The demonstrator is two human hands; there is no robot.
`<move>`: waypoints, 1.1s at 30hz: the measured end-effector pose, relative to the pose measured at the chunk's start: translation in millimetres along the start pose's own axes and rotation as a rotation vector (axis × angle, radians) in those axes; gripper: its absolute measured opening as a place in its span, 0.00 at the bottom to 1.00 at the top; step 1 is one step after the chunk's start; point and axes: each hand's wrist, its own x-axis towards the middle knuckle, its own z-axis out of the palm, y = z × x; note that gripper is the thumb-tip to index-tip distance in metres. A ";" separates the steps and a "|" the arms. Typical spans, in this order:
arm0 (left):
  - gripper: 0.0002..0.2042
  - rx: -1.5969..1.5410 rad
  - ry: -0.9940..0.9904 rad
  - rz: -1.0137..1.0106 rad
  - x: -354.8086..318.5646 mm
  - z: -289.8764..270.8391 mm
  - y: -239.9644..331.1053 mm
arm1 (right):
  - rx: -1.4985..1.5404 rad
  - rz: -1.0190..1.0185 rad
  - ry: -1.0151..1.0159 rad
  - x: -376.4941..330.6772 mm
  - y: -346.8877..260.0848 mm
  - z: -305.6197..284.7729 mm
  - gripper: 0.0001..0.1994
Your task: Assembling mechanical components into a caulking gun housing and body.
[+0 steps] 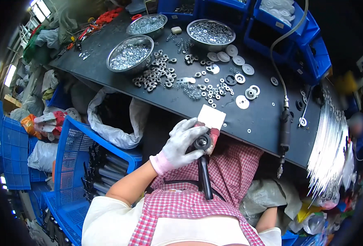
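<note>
My left hand [185, 141], in a white glove with a pink cuff, is closed around the round black head [202, 142] of a black tubular part. The part's black tube [205, 176] runs down from the head over my lap. A red piece [214, 134] shows just beside the head, below a white square block [211, 117] at the table's front edge. Low on the right, my right forearm [267, 219] reaches into or behind a greyish sack [269, 197], which hides my right hand.
On the dark table [95, 67] stand metal bowls [130, 53] of small parts. Loose nuts [159, 69], springs [189, 91] and discs [242, 102] lie around them. A hanging power tool [285, 129] and thin metal rods [327, 143] are right. A blue crate [68, 164] stands left.
</note>
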 end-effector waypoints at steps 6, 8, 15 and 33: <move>0.18 0.228 0.395 0.327 60.5 -48.3 -44.3 | 0.146 -0.032 0.088 34.3 95.2 47.3 0.17; 0.14 0.244 0.507 0.196 131.7 -76.9 -69.0 | 0.199 -0.005 0.120 34.9 125.5 55.5 0.17; 0.23 0.644 -0.138 -0.538 280.1 -119.5 -255.9 | 0.434 0.214 0.285 -5.1 8.8 15.4 0.17; 0.18 0.237 0.006 0.059 232.1 -107.7 -168.9 | 1.382 -0.661 0.176 -181.6 -41.6 -148.0 0.24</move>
